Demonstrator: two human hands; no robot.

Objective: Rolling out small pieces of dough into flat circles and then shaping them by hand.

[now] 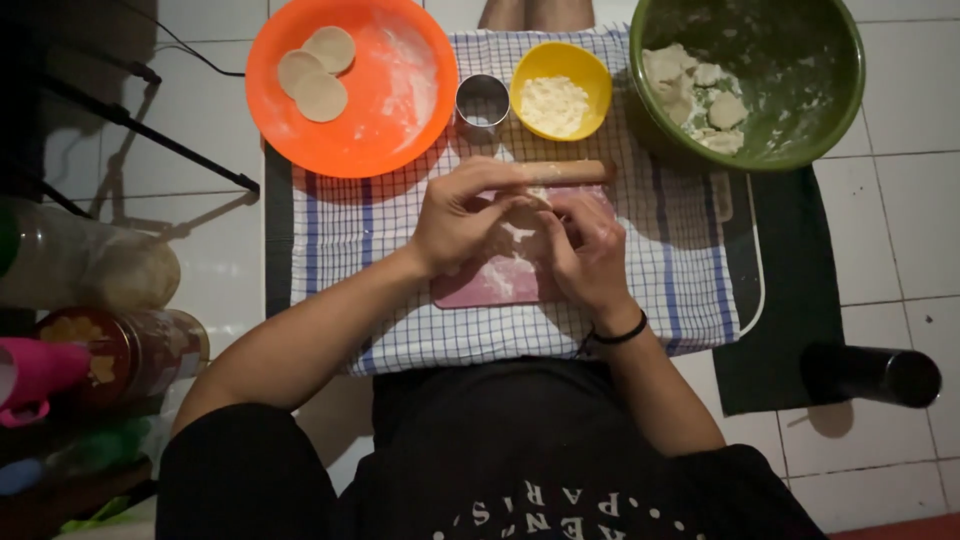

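Over the pink board [490,285]: both hands meet.
Left hand [462,215]: pinching the dough piece [522,212].
Right hand [588,245]: fingers curled on the same dough.
Rolling pin [565,172]: just behind them.

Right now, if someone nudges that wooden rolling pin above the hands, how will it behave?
The rolling pin is a plain cylinder lying flat, so it would probably roll across the checked cloth. It looks like solid wood, likely stiff. The floury pink board beside it hints that it could be a bit slippery.
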